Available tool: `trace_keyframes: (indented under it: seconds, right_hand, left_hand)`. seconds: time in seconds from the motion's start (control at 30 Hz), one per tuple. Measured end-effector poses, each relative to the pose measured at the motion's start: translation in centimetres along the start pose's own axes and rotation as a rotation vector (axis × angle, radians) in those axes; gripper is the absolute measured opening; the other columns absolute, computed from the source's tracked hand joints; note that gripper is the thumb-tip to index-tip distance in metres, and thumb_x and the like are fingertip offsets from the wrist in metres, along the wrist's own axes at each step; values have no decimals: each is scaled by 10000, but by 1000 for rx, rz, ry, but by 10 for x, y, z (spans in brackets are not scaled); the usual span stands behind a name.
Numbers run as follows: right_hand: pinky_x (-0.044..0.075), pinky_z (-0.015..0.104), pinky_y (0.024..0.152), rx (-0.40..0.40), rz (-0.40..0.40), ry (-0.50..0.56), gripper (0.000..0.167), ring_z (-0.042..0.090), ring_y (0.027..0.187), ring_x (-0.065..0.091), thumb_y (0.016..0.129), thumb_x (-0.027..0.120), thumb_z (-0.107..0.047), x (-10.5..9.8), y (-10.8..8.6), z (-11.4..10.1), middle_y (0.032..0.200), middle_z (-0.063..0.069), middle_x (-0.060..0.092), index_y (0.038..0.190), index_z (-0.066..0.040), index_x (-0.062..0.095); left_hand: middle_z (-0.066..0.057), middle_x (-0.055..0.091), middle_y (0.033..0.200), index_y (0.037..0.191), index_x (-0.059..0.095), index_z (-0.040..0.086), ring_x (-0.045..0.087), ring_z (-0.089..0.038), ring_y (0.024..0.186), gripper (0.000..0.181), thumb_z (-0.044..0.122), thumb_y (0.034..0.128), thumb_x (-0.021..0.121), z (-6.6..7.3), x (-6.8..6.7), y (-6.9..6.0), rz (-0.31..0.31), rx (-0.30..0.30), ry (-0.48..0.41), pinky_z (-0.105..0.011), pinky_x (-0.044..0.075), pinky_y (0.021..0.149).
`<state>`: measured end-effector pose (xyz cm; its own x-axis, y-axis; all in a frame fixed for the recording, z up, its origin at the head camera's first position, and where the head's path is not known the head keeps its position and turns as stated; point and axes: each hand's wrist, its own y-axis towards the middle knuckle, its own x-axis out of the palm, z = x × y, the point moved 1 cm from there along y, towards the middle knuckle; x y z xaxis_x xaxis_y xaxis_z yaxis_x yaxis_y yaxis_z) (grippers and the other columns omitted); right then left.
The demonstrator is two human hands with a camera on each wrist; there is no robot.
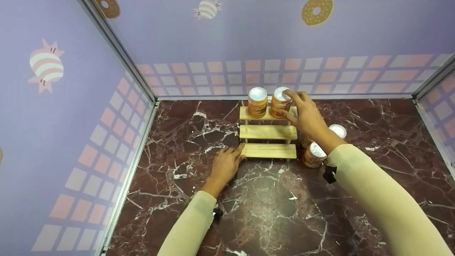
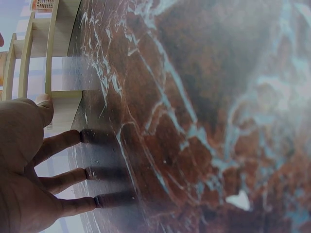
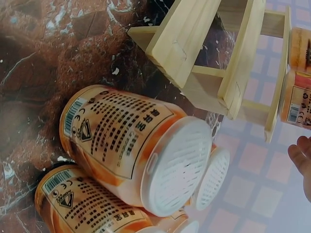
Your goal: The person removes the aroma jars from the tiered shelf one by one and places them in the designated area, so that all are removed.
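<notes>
Nearest are the two pale sleeves (image 1: 384,199), each with a small black device (image 1: 329,174) at the wrist, above a dark red table (image 1: 263,220) veined with white. Farther in, the left hand (image 1: 225,165) touches the left end of the stand (image 1: 268,152), at its bottom step; its fingers are extended and grasp nothing, and the left wrist view shows three of them reaching down to the table. Just beside the stand's right end, at least three loose jars (image 1: 312,160) stand upright close together, orange with white lids, partly under the right forearm. Past them, the right hand (image 1: 307,115) is at the right jar (image 1: 278,103), which stands on the top step; index and thumb are bent about it, but I cannot tell whether they grasp it. The left jar (image 1: 257,107) stands just beside it. Behind everything rises a lilac wall (image 1: 249,39) with pink and white squares.
</notes>
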<state>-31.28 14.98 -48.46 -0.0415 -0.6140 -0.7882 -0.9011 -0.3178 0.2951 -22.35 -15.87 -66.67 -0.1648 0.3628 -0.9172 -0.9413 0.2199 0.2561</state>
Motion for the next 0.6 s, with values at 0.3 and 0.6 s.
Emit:
trace_keyframes:
  seconds: [0.3,0.6]
  right_hand:
    - [437,756,1205,33,-19,28,701,563,1366,578,1051,783,-258,6,5,0,1543,287,531,1656,-159,442]
    - [506,726,1139,39,-19,18,721,548,1255,625,1045,784,-237,9,5,-1,1465,305,567,1660,-136,421]
  left_hand:
    - [-81,795,1332,1615,570,370,688,-468,1333,557,566,1094,561,1,-1,0,-15,-20,-5,-678,565,1118]
    - [-91,791,1337,1614,573,368,680,-480,1338,551,548,1093,584,1,-3,-1,-19,-29,-35,-709,554,1114]
